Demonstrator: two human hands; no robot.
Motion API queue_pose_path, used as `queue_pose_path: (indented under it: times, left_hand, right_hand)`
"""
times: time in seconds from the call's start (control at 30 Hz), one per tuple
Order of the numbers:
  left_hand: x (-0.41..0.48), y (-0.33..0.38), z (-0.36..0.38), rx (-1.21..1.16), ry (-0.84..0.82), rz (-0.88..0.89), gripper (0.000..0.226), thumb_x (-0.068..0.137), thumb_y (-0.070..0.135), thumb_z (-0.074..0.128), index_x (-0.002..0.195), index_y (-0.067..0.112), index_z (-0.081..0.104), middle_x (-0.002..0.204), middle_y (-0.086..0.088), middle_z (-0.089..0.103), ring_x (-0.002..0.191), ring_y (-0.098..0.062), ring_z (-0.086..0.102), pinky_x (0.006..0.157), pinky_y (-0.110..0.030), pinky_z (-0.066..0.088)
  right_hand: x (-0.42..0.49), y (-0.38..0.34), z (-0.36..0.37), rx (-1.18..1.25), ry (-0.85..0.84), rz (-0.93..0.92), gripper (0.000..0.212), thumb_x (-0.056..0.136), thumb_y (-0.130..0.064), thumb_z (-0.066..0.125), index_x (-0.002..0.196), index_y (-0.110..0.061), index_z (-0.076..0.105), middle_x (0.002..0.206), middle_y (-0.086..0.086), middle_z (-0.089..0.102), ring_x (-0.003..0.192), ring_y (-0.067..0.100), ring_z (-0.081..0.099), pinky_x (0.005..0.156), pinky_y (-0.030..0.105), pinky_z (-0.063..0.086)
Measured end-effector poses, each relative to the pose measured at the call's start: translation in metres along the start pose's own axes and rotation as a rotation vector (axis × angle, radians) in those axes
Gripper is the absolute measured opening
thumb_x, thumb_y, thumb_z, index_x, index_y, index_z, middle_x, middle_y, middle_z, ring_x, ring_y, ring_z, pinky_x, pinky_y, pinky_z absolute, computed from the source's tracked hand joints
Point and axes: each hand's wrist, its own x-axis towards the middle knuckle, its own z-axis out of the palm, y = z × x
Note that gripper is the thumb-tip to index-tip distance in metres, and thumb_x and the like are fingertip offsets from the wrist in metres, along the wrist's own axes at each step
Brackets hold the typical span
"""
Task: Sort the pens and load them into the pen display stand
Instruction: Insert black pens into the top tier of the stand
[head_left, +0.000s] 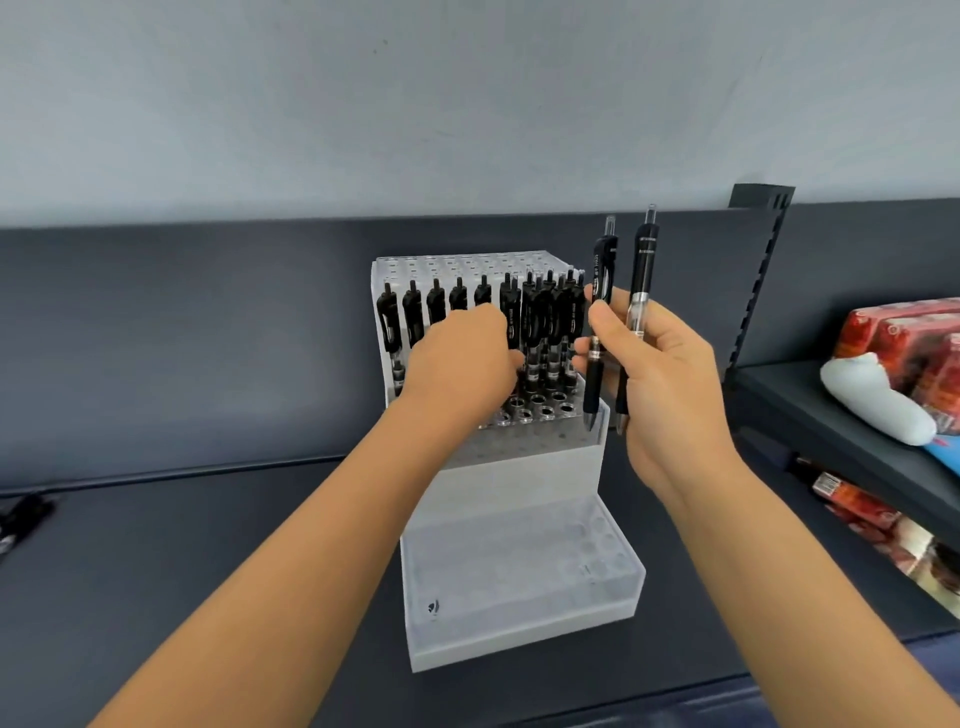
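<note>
- Stand (519, 467): clear tiered rack, centre of frame on a dark shelf (156, 571); upper tier carries a row of black pens (436, 306) upright in holes, bunched thicker toward its right; front holes and the low front tray look unfilled.
- Left hand (462, 358): centre frame, curled in among the loaded pens, fingers hidden behind them; whether it grips one I cannot tell.
- Right hand (654, 374): right of centre, closed round two pens (597, 332), upright, tips down, just beside the stand's right edge.
- Risks, as judgement: the left hand may knock neighbouring pens askew in the crowded right cluster; two pens in one grip may slip or cross while one is fed; a tip may miss its hole.
- Red packs (904, 338): right edge; not involved.
</note>
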Motion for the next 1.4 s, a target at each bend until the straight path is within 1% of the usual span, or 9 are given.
queue_pose_path:
  times: [0.1,0.2,0.5,0.57,0.63,0.73,0.97,1.13,1.4]
  left_hand:
    - [-0.007,-0.005,-0.012,-0.019,0.112,0.073,0.038,0.086,0.047,0.063,0.074,0.011,0.065,0.066,-0.001,0.065,0.066,-0.018,0.062,0.062,-0.029,0.050]
    - [-0.020,-0.004,-0.031,-0.424,0.136,0.213,0.025,0.076,0.050,0.074,0.081,0.025,0.071,0.071,0.012,0.069,0.064,0.001,0.061,0.059,-0.013,0.048]
    - [-0.016,-0.023,-0.028,-0.629,0.096,0.188,0.008,0.083,0.017,0.071,0.087,0.016,0.065,0.081,0.001,0.068,0.075,-0.017,0.069,0.076,-0.041,0.058]
    - [-0.016,-0.028,-0.020,-0.658,0.214,0.129,0.010,0.084,0.019,0.070,0.084,0.023,0.061,0.081,0.003,0.066,0.076,-0.018,0.068,0.075,-0.036,0.057]
    - [-0.015,-0.032,-0.011,-0.649,0.244,0.092,0.014,0.086,0.019,0.069,0.082,0.025,0.057,0.081,0.005,0.065,0.077,-0.017,0.066,0.073,-0.023,0.055]
    - [-0.012,-0.037,0.003,-0.572,0.227,0.062,0.013,0.089,0.022,0.066,0.085,0.022,0.054,0.081,0.007,0.065,0.076,-0.007,0.063,0.065,-0.008,0.047]
    - [-0.004,-0.038,0.011,-0.386,0.258,0.112,0.017,0.093,0.030,0.058,0.092,0.015,0.050,0.073,0.008,0.059,0.067,-0.005,0.057,0.060,-0.023,0.048]
    - [-0.004,-0.038,0.011,-0.307,0.248,0.147,0.018,0.093,0.029,0.058,0.094,0.012,0.054,0.078,0.004,0.062,0.073,-0.015,0.060,0.069,-0.038,0.053]
    - [-0.009,-0.036,0.022,-0.185,0.138,0.049,0.020,0.090,0.039,0.061,0.099,0.020,0.062,0.086,0.009,0.067,0.080,-0.014,0.057,0.067,-0.029,0.046]
  right_hand:
    - [0.001,0.001,-0.003,-0.014,-0.025,0.003,0.011,0.090,-0.016,0.064,0.094,-0.022,0.073,0.088,-0.001,0.070,0.085,0.015,0.065,0.082,0.031,0.057]
    - [0.001,-0.001,0.000,0.030,-0.096,0.036,0.007,0.089,-0.017,0.066,0.092,-0.016,0.072,0.085,0.000,0.072,0.082,0.013,0.070,0.070,0.025,0.056]
    - [0.004,-0.006,0.014,0.030,-0.189,0.076,0.019,0.092,-0.028,0.061,0.100,-0.014,0.070,0.084,0.002,0.075,0.074,0.015,0.072,0.060,0.026,0.057]
    - [0.003,-0.004,0.013,-0.019,-0.126,0.053,0.028,0.094,-0.037,0.056,0.094,-0.012,0.069,0.060,0.000,0.061,0.044,0.012,0.054,0.040,0.021,0.044]
    - [0.003,-0.001,0.011,-0.036,-0.080,0.080,0.043,0.094,-0.049,0.049,0.089,-0.011,0.068,0.051,-0.004,0.040,0.036,0.010,0.030,0.035,0.018,0.026]
    - [0.003,0.001,0.009,-0.006,-0.080,0.163,0.053,0.098,-0.053,0.035,0.087,-0.012,0.067,0.052,-0.005,0.039,0.038,0.010,0.027,0.037,0.020,0.021]
    - [0.005,0.003,0.001,-0.113,0.020,0.071,0.033,0.102,-0.020,0.039,0.085,-0.016,0.066,0.065,-0.005,0.049,0.046,0.008,0.038,0.043,0.018,0.032]
    - [0.006,0.004,-0.002,-0.098,0.080,0.009,0.018,0.100,-0.017,0.046,0.091,-0.015,0.062,0.072,-0.008,0.057,0.053,0.004,0.050,0.052,0.016,0.046]
    - [0.007,0.003,-0.006,0.011,0.071,-0.032,0.002,0.092,-0.012,0.062,0.092,-0.014,0.061,0.082,0.002,0.066,0.072,0.014,0.066,0.074,0.034,0.060]
